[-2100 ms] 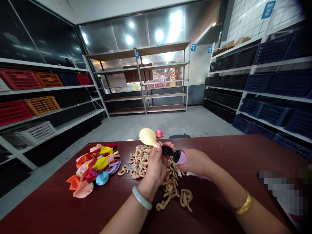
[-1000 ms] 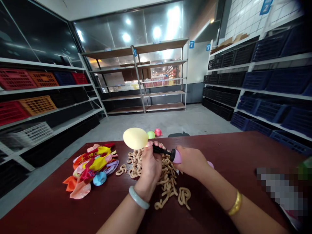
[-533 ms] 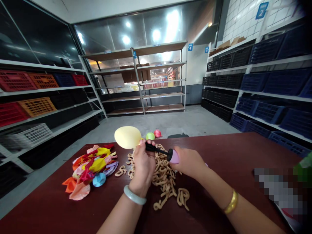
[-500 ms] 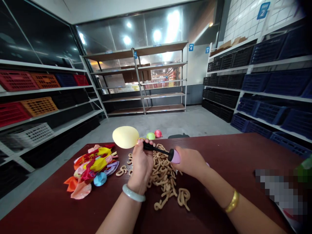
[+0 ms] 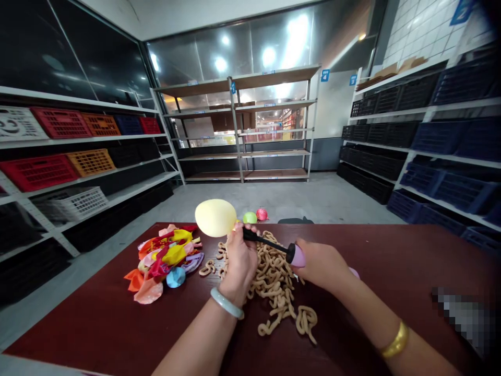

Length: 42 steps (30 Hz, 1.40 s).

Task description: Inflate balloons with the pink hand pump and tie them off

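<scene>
A pale yellow balloon [image 5: 215, 218], partly inflated, sits at the tip of a hand balloon pump [image 5: 273, 243]. My left hand [image 5: 241, 256] is closed around the pump's black end, with the balloon's neck at its fingers. The purple end of the pump is gripped in my right hand [image 5: 323, 265], and a thin black rod shows between the two ends. Below both hands lies a heap of tan, curly, rope-like pieces [image 5: 274, 284]. To the left of my left hand is a pile of limp, uninflated balloons [image 5: 168, 256] in several colours.
Everything lies on a dark red-brown table [image 5: 97, 313]. Green [image 5: 249, 217] and pink [image 5: 262, 214] round things show beyond its far edge. A blurred-out object [image 5: 464, 318] is at the right. Shelves with crates [image 5: 62, 122] line the sides; a metal rack [image 5: 238, 130] stands behind.
The view has turned left, so everything appears further right. Slightly more of the pump's rod seems to show between my hands. The balloon's size looks about the same.
</scene>
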{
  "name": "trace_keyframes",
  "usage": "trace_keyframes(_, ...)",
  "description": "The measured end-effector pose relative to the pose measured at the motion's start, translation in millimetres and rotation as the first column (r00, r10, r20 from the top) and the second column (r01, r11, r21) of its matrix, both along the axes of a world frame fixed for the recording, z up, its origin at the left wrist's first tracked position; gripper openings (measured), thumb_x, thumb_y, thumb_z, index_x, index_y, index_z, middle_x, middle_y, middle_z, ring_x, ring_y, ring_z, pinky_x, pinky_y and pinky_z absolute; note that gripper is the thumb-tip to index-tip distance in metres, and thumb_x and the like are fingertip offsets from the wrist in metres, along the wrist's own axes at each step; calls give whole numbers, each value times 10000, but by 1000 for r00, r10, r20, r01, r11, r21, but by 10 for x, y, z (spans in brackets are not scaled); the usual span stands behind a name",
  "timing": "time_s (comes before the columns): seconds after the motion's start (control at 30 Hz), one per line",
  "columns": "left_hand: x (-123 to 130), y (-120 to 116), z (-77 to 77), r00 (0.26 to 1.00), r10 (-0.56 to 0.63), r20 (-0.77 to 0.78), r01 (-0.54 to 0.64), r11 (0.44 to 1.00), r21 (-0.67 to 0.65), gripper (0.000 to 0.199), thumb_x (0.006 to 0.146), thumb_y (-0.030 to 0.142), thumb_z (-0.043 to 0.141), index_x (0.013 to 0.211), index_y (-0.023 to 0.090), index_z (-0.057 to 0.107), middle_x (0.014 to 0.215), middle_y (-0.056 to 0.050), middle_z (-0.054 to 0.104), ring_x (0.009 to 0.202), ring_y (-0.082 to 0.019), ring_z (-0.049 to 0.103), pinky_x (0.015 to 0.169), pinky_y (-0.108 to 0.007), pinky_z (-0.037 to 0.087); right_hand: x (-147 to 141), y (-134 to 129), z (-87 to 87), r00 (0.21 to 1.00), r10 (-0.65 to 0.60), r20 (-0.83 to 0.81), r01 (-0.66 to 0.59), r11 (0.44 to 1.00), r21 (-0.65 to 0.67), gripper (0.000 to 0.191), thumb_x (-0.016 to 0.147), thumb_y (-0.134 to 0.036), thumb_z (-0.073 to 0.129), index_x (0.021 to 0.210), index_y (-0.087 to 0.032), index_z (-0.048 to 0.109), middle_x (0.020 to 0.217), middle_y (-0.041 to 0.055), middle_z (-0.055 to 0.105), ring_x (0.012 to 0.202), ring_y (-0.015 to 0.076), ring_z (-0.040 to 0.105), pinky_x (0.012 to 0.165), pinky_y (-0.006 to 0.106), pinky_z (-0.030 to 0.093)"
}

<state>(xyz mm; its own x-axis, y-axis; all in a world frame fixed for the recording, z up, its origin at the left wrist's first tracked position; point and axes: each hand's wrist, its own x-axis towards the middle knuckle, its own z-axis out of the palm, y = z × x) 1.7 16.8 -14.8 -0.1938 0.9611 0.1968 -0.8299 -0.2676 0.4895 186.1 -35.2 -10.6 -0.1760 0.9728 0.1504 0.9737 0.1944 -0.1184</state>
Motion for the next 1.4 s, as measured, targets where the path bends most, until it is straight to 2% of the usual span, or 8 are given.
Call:
trace_keyframes(0.2,415,-292,-73,996,-83,-46,81,996,-43,185,804,287,687,804,166,547,760,-3,538,682,-118,537,691,-274,467,-93,-37,17,998,-27,-54,27,1000,-13,279,786,-469,550,922,-227,524,810,58,689,763,267,671,580,295,322)
trace_keyframes(0.4,452,-379,-18,994,-91,-59,90,996,-30,196,802,297,691,794,170,542,766,-6,536,689,-117,538,690,-271,472,-170,-97,84,994,-50,-95,48,999,-17,322,803,-516,539,930,-219,539,848,69,690,778,261,674,587,294,341)
trace_keyframes(0.57,269,-254,60,995,-66,-77,70,996,48,175,820,284,661,809,178,522,765,-8,532,689,-129,549,671,-282,468,-158,-68,79,992,-29,-125,27,1000,-14,329,799,-521,535,955,-232,545,857,58,691,797,260,666,606,294,349)
trace_keyframes(0.73,-131,15,131,999,34,-30,-33,998,50,183,790,192,660,790,196,477,723,7,518,667,-143,554,636,-292,452,-45,18,23,997,-10,-80,9,1000,-10,323,774,-504,563,959,-239,547,869,51,694,816,262,662,613,297,346)
trace_keyframes(0.87,-416,154,176,996,92,10,-92,995,45,135,844,177,589,795,207,467,705,11,508,657,-152,541,618,-304,438,11,52,2,999,0,-54,-1,1000,-17,365,779,-533,557,984,-232,555,901,68,696,849,268,663,633,301,355)
trace_keyframes(1.0,-475,172,200,996,93,13,-94,994,56,126,888,237,560,794,193,488,705,-2,511,669,-146,528,630,-300,435,21,50,5,999,-15,-42,13,999,-29,366,784,-521,555,1004,-229,555,903,71,698,855,267,665,642,306,359)
trace_keyframes(1.13,-311,101,163,998,70,2,-70,995,71,156,854,256,608,777,184,492,699,2,504,662,-138,519,628,-288,432,-4,24,18,1000,-6,-25,5,999,-38,344,762,-495,579,967,-221,548,894,73,701,824,262,667,631,304,365)
trace_keyframes(1.4,353,-252,-37,995,-54,-78,54,998,8,161,845,271,612,768,174,508,727,-4,524,673,-125,532,672,-272,457,-127,-69,57,994,-9,-105,5,1000,-30,319,782,-494,548,945,-219,542,860,66,698,791,258,667,620,299,370)
